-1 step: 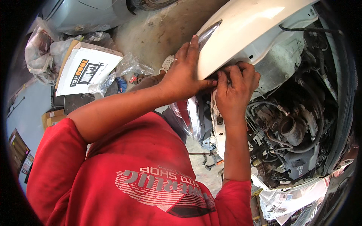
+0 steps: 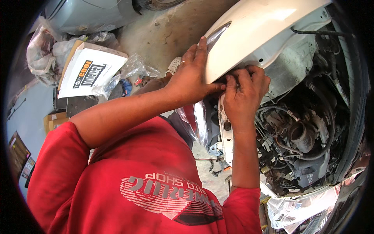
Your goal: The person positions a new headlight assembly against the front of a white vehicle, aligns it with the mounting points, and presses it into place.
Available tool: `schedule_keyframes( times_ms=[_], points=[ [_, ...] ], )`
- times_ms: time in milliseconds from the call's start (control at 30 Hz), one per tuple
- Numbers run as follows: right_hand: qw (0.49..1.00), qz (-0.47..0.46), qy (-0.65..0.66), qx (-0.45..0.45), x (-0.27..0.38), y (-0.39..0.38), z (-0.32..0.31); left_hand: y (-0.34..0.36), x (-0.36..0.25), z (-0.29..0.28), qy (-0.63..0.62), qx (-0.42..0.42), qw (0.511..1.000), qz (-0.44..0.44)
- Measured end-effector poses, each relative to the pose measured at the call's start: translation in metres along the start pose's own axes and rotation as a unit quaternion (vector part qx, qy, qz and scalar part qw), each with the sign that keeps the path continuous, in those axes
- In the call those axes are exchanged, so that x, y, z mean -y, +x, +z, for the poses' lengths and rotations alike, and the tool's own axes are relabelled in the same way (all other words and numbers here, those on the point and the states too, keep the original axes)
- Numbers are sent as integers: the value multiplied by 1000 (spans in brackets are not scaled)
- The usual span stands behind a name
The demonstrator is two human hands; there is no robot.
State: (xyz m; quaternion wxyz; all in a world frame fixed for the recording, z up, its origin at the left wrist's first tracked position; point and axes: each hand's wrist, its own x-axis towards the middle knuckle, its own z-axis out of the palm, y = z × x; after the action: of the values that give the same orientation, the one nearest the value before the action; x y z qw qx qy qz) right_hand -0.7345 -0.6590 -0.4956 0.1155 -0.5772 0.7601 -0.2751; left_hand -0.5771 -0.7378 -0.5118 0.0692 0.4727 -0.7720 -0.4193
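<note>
A cream-white car fender [image 2: 249, 37] reaches in from the upper right, with a narrow clear lamp [image 2: 219, 34] along its outer side. My left hand [image 2: 193, 74] grips the fender's front end, its fingers along the outer side by the lamp and its thumb at the lower edge. Close beside that thumb, my right hand [image 2: 244, 87] is closed, fingers bent under the fender's inner edge. Whatever its fingertips hold is hidden. Below the hands are a clear-lensed headlamp [image 2: 198, 123] and a white metal body panel [image 2: 227, 146].
The exposed engine bay [image 2: 302, 136] with hoses and pipes fills the right side. On the left lie a white cardboard box [image 2: 91, 72] and crumpled clear plastic [image 2: 138, 66]. Newspaper sheets [image 2: 304, 206] cover something at lower right. A grey car [image 2: 89, 15] stands at the top left.
Both hands keep the same place and grip on the fender. The whole view has shifted very slightly.
</note>
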Motion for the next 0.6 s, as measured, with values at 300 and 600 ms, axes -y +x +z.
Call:
schedule_keyframes(
  times_ms=[300, 600],
  points=[
    [999, 1, -3, 48, 4, 7, -10, -2, -20, -4, 29, -13, 998, -58],
    [990, 138, 9, -26, 21, -4, -2, -6, -17, -2, 1, -40, 997, -72]
  ],
)
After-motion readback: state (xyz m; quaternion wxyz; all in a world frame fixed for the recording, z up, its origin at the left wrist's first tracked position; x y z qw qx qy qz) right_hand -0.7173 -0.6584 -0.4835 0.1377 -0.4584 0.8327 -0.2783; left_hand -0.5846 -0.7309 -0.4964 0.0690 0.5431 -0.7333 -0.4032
